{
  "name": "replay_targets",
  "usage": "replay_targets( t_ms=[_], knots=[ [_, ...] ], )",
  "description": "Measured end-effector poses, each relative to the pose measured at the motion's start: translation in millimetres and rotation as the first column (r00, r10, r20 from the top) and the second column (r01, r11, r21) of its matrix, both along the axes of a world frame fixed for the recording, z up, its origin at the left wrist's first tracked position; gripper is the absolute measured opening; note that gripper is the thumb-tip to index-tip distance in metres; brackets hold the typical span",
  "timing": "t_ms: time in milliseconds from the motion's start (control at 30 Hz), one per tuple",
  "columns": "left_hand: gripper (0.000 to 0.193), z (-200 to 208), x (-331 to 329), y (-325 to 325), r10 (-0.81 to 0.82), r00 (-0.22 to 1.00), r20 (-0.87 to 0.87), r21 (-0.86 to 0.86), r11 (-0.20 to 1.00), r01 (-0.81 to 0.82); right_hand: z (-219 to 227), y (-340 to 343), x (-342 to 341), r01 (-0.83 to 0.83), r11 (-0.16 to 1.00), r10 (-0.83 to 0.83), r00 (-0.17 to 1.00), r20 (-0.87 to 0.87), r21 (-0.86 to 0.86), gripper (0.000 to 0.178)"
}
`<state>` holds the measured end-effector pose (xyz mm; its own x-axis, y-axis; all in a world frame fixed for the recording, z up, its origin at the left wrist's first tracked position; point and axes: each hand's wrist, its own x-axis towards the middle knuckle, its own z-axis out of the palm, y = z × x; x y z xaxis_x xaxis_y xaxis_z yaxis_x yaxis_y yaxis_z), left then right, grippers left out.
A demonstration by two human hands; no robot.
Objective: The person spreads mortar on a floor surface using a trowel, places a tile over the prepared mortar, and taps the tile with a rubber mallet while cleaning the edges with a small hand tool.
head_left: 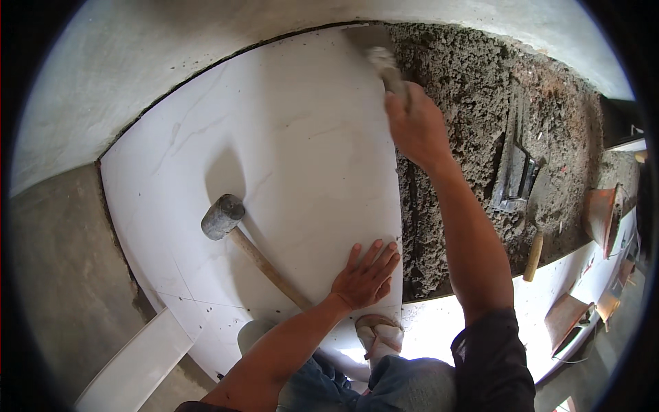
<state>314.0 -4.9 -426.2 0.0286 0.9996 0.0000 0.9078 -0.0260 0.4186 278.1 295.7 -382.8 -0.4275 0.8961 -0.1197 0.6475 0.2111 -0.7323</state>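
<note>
My right hand (420,127) is wrapped round the handle of a wide-bladed scraper (388,72). Its grey blade, smeared by motion, is at the far right corner of a large white marbled tile (322,158), close to the wall. Fingers spread, my left hand (366,276) lies flat on the same tile near its right edge. To the left of that hand a rubber mallet (223,216) with a wooden handle rests on the tile. Rough grey mortar (453,89) borders the tile's right edge, under my right forearm.
On the mortar lie a flat metal float (513,175) and a tool with a wooden handle (534,255). Orange-brown containers (598,218) stand at the right. Walls (165,55) bound the far and left sides. A white strip (137,364) lies lower left; my shoe (379,331) is near the tile edge.
</note>
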Motion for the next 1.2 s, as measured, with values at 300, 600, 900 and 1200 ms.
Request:
replay_targets(
  t_ms=[300, 600, 900, 1200],
  knots=[
    [0.046, 3, 1, 1, 0.015, 1.000, -0.005, 0.016, 1.000, -0.015, -35, 26, 15, 0.262, 0.887, -0.289, 0.957, 0.014, 0.381, 0.038],
    [0.046, 2, 1, 1, -0.009, 1.000, 0.008, -0.017, 1.000, 0.010, 2, 7, 5, -0.011, 0.994, 0.013, 1.000, -0.021, 0.110, 0.038],
    [0.048, 3, 0, 1, 0.004, 1.000, -0.004, 0.008, 1.000, -0.004, -10, 7, -14, -0.170, 0.984, 0.164, 0.980, -0.115, -0.044, 0.038],
    [0.047, 1, 2, 0, -0.004, 1.000, -0.008, 0.010, 1.000, 0.004, -2, 13, -12, 0.011, 0.998, -0.014, 0.999, -0.036, -0.060, 0.047]
  ],
)
